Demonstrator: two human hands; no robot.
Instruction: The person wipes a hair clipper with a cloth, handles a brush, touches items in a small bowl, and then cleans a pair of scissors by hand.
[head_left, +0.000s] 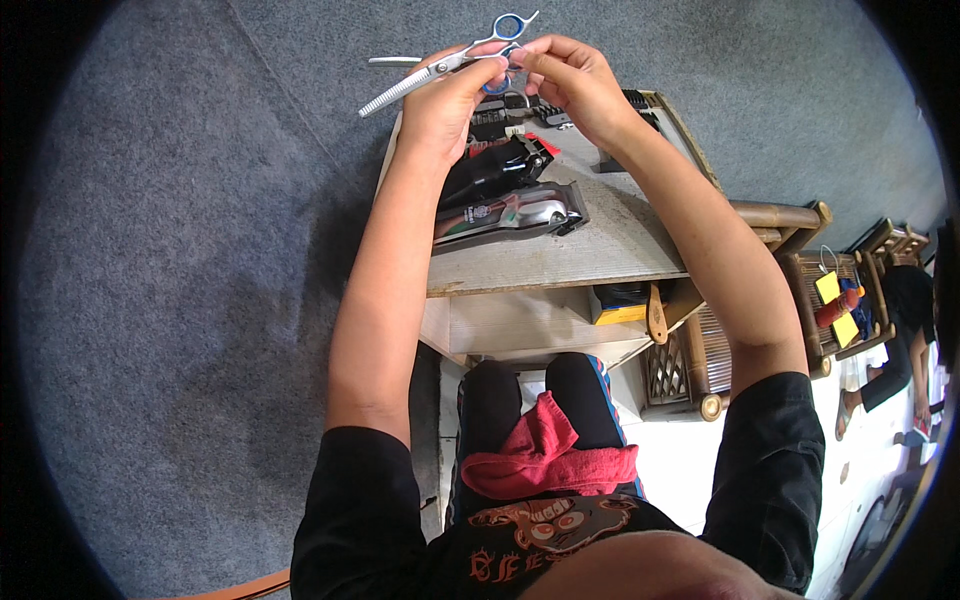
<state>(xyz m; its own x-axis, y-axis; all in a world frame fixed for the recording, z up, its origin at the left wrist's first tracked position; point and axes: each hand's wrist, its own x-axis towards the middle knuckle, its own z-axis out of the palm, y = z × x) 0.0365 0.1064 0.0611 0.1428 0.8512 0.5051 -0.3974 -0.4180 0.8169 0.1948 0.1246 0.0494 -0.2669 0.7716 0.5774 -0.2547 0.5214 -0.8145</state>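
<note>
My left hand (450, 105) grips silver thinning shears (397, 91) above the far edge of a small table. Their toothed blade points left, and a second slim blade (395, 61) shows apart from it behind my hand. A blue-lined finger ring (510, 27) with a curved tang rises above the hands. Thumb and forefinger of my right hand (566, 71) pinch around another ring at the handles. Fingers partly cover the handles, so I cannot tell whether a second pair of scissors is there. Below lie a silver-and-dark hair clipper (517, 214) and a black clipper (495, 171).
Several black clipper guards (491, 120) lie on the worn wooden tabletop (622, 232). A wooden-handled tool (656, 315) and a yellow-and-black box (619, 311) occupy the shelf. A red cloth (547, 461) rests on my lap. Bamboo furniture (705, 360) and another person (892, 367) are at right.
</note>
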